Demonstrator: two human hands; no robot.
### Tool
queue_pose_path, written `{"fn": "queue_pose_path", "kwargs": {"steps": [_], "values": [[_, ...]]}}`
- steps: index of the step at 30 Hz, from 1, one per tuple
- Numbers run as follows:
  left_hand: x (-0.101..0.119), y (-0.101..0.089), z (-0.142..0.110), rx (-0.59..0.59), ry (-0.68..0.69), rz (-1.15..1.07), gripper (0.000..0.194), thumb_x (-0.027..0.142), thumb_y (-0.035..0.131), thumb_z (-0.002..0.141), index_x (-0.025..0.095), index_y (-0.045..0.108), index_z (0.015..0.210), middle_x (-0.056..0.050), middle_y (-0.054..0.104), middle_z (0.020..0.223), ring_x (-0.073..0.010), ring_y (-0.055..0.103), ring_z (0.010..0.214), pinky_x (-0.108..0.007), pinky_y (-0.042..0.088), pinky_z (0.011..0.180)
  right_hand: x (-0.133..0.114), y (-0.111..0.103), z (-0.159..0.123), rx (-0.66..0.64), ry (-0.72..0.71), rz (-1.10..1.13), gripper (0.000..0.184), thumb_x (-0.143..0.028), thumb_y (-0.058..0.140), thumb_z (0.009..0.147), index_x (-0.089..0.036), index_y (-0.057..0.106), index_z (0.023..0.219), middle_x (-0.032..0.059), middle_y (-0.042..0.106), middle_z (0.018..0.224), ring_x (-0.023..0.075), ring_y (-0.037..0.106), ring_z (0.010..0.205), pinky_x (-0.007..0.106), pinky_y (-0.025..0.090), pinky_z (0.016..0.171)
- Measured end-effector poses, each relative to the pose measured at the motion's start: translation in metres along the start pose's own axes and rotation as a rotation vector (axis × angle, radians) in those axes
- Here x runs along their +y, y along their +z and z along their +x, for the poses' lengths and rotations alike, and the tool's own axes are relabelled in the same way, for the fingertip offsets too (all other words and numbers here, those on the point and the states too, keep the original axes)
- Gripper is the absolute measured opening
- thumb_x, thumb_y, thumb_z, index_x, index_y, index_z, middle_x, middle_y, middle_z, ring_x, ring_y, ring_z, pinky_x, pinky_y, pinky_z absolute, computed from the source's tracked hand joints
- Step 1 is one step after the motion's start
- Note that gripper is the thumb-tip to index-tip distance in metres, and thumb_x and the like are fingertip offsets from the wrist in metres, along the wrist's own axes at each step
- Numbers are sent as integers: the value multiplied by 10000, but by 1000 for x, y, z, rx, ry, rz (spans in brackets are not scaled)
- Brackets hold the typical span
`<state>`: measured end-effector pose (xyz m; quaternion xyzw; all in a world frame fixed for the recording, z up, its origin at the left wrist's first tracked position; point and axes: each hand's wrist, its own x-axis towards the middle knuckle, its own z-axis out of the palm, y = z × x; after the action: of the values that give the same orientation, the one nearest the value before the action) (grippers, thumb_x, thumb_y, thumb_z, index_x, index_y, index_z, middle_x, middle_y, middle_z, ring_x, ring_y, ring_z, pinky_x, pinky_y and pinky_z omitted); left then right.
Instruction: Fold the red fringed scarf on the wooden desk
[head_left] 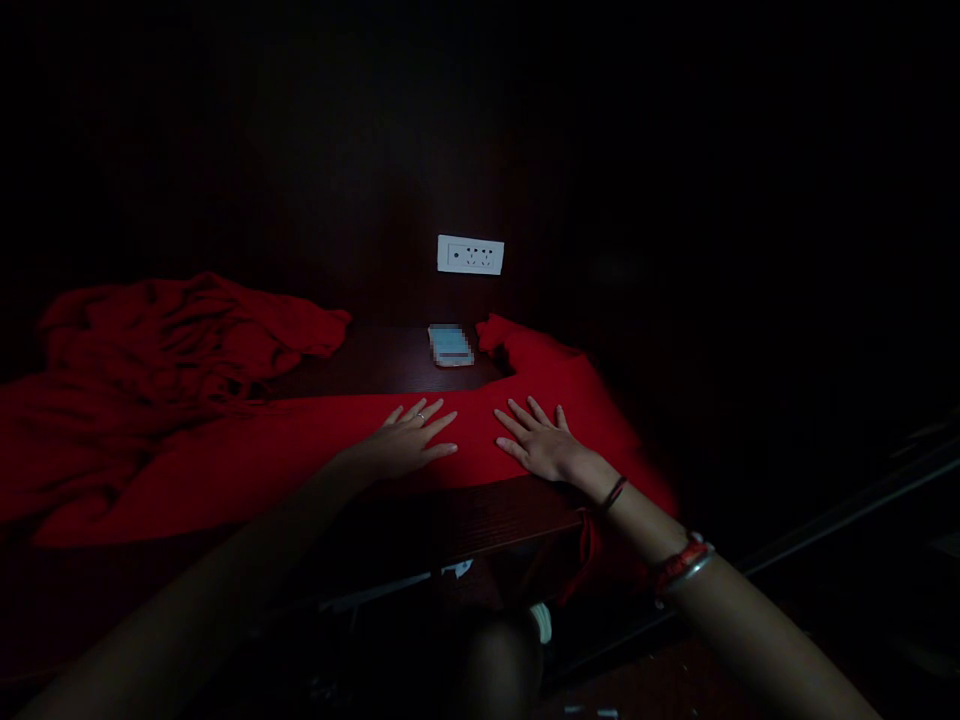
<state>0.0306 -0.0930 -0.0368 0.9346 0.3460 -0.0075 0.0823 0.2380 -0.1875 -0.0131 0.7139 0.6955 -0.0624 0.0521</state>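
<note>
A long piece of red cloth (292, 440) lies across a dark wooden table, flat in the middle. My left hand (409, 440) rests on it palm down with fingers spread, a ring on one finger. To its right, my right hand (540, 440) also presses flat on the cloth, fingers apart. Between the two hands a short stretch of smooth cloth shows. At the right the cloth widens and hangs over the table's front edge. On the left it runs into loose folds. What kind of cloth article it is, I cannot tell.
A crumpled red heap of cloth (202, 330) lies at the back left. A phone with a blurred screen (451, 345) lies behind the hands, below a white wall socket (470, 255). The table's front edge (487, 530) runs just before me. Deep shadow hides the right side.
</note>
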Motion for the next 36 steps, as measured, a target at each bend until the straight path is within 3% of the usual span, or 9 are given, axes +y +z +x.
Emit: {"fn": "queue_pose_path", "kwargs": {"steps": [5,10,16,19,23,28,31,34,36], "values": [[-21,-10,0,57,-149,32,640,620,199,759,290,146,1305,-42,62,1383,-272,38,1247,-490,96,961,-12,-21,4,128,-20,71,613,-604,101,775,-311,90,1314,3,26,1393,269,-50,1245,578,-7,927],[-61,-21,-3,21,-413,25,701,660,167,726,273,131,1310,-61,54,1382,-292,24,1244,-518,112,948,-57,-40,35,246,-148,158,621,-575,216,783,-275,112,1316,29,82,1389,263,20,1246,554,69,940],[-75,-9,-14,70,-447,11,643,605,154,765,264,145,1310,-56,69,1382,-266,55,1247,-498,101,961,-102,-6,71,187,-133,264,604,-532,173,811,-195,169,1313,79,151,1374,255,87,1241,507,110,951],[-78,-6,-25,178,-355,22,582,536,150,805,244,175,1308,-49,98,1381,-226,87,1250,-438,121,979,-104,11,77,170,-119,206,567,-513,147,819,-226,201,1306,54,157,1375,254,90,1242,504,60,958],[-94,-10,-39,108,-328,19,555,520,166,813,257,193,1301,-54,114,1378,-223,83,1250,-427,150,972,-101,16,78,169,-105,134,544,-493,130,824,-250,190,1308,30,123,1383,238,77,1247,482,54,964],[-106,-20,-43,49,-571,43,578,550,186,796,269,189,1301,-55,124,1374,-273,123,1237,-473,180,948,-100,14,79,173,-97,105,535,-478,131,827,-249,193,1308,26,127,1382,235,95,1245,475,76,964],[-96,-23,-43,119,-757,128,517,446,212,833,190,304,1272,-114,214,1347,-297,195,1215,-461,211,939,-101,14,79,185,-91,98,525,-469,141,832,-248,207,1304,32,150,1377,232,108,1243,471,85,963],[-80,-19,-41,240,-511,189,480,368,222,853,146,300,1271,-122,214,1347,-242,197,1223,-392,189,970,-101,13,78,213,-85,112,538,-477,146,831,-226,228,1299,54,169,1372,233,119,1240,468,102,961],[-71,-15,-37,197,-275,136,499,418,212,850,203,217,1300,-76,152,1371,-215,146,1240,-390,168,980,-100,12,77,237,-89,118,561,-499,139,825,-221,202,1307,55,143,1377,232,97,1243,474,94,962]]}}
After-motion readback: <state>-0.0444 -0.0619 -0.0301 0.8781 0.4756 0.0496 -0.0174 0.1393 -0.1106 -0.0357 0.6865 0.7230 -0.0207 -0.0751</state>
